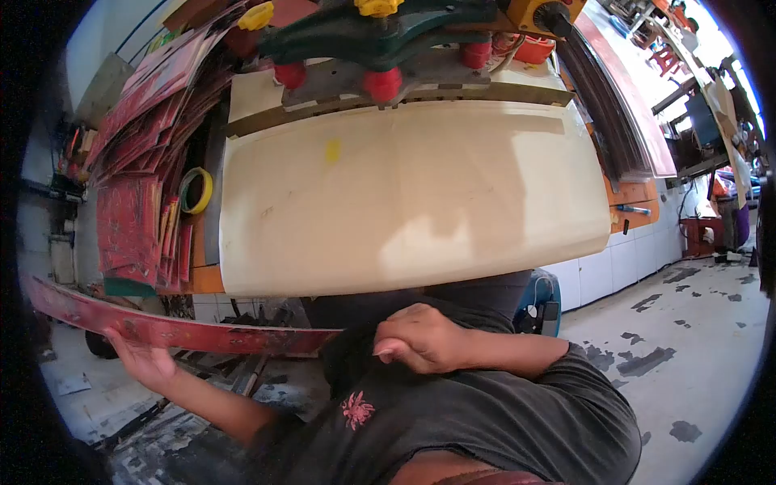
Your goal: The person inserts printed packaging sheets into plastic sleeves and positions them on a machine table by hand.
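Note:
At the lower left, my left hand (144, 360) supports a long red board (234, 338), its fingers going behind the lower edge. The board's face looks scuffed, and its right end meets my dark shirt. My right hand (422, 338) is held in front of my chest with the fingers curled in. Whether anything small is inside that fist is hidden. In front of me a large cream sheet (388, 194) covers the work surface, with a small yellow mark on it. A green press-like machine (380, 40) with red feet and yellow knobs stands over its far edge.
Stacked red sheets (137, 137) lean at the left beside a yellow tape roll (196, 191). Long dark and pink boards (618, 105) stand at the right. A pen (633, 209) lies on the orange tabletop (638, 194). Stools and clutter fill the far right.

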`<state>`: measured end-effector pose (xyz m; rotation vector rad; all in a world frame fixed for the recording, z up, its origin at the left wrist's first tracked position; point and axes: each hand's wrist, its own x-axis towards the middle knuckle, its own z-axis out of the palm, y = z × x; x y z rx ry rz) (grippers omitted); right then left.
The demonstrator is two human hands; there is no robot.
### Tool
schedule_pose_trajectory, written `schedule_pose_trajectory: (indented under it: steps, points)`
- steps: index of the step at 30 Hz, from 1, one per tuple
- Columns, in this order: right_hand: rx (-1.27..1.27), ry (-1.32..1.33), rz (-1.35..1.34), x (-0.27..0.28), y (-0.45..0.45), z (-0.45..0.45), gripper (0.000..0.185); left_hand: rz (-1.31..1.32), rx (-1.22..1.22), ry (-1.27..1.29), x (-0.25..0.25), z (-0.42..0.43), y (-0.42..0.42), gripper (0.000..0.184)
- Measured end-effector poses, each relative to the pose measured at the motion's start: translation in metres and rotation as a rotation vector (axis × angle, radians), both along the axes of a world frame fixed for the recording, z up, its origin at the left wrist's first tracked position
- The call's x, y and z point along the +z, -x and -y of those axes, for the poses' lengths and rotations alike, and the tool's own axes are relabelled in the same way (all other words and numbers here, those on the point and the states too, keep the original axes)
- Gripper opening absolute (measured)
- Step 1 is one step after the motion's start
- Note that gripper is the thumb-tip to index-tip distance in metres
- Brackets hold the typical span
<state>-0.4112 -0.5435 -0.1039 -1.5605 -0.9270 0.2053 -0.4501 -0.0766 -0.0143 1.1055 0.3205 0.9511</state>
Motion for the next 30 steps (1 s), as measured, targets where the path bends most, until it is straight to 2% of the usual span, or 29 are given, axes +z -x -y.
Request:
schedule_pose_trajectory:
  steps: [1,2,3,5,6,8,9,10,11,13,14,16,17,18,19,21,22,24,25,30]
  points:
    - [0.013,-0.05,-0.075,0.002,-0.003,0.005,0.014,-0.001,0.007,0.004,-0.004,-0.013,0.001,0.053]
    - [-0.036,-0.033,-0.03,0.008,-0.007,0.01,0.012,0.01,-0.008,0.033,-0.007,-0.028,0.002,0.052]
    - [-0.104,0.019,0.06,0.008,-0.011,0.018,0.021,0.022,-0.025,0.061,-0.009,-0.036,0.002,0.052]
    - [-0.184,0.117,0.048,0.007,-0.018,0.038,0.031,0.028,0.006,0.035,-0.009,-0.026,-0.01,0.05]
    - [-0.202,0.167,-0.095,0.01,-0.024,0.05,0.039,0.009,0.07,-0.088,-0.011,-0.017,-0.018,0.051]
    - [-0.217,0.215,-0.239,0.018,-0.038,0.056,0.05,-0.142,0.189,-0.66,-0.031,-0.025,-0.022,0.053]
    - [-0.289,-0.003,-0.216,0.024,-0.045,0.053,0.064,-0.174,0.296,-0.915,-0.041,-0.029,-0.023,0.054]
    - [-0.354,-0.223,-0.192,0.026,-0.051,0.049,0.08,-0.091,0.211,-0.476,-0.029,-0.002,-0.036,0.055]
    - [-0.343,-0.228,-0.194,0.022,-0.054,0.047,0.08,-0.042,0.12,-0.256,-0.029,0.008,-0.042,0.055]
    - [-0.106,-0.504,-0.685,0.006,-0.058,0.046,0.102,0.101,0.014,0.232,-0.029,0.028,-0.055,0.054]
    - [-0.005,-0.552,-0.782,0.0,-0.059,0.045,0.098,0.093,0.04,0.24,-0.028,0.045,-0.061,0.052]
    - [0.002,-0.493,-0.786,-0.009,-0.053,0.04,0.094,0.082,0.067,0.247,-0.035,0.066,-0.072,0.051]
    - [-0.001,-0.43,-0.784,-0.011,-0.048,0.039,0.091,0.112,-0.039,0.308,-0.049,0.066,-0.075,0.048]
    - [-0.108,-0.412,-0.789,-0.012,-0.041,0.037,0.074,0.142,-0.147,0.371,-0.056,0.067,-0.079,0.046]
    - [-0.11,-0.414,-0.791,-0.002,-0.041,0.036,0.074,0.138,-0.148,0.37,-0.055,0.079,-0.085,0.046]
    - [-0.191,-0.216,-0.76,0.021,-0.044,0.036,0.055,0.06,-0.053,0.328,-0.056,0.106,-0.095,0.042]
    - [-0.188,-0.218,-0.761,0.019,-0.046,0.036,0.055,0.086,-0.143,0.357,-0.057,0.111,-0.098,0.039]
    - [-0.371,-0.252,-0.726,0.012,-0.049,0.039,0.041,0.001,-0.083,0.397,-0.043,0.137,-0.101,0.038]
    - [-0.366,-0.253,-0.724,0.012,-0.051,0.043,0.041,-0.086,-0.025,0.442,-0.036,0.147,-0.102,0.038]
    - [-0.542,-0.333,-0.685,0.011,-0.056,0.063,0.039,0.039,-0.223,0.442,-0.062,0.114,-0.098,0.038]
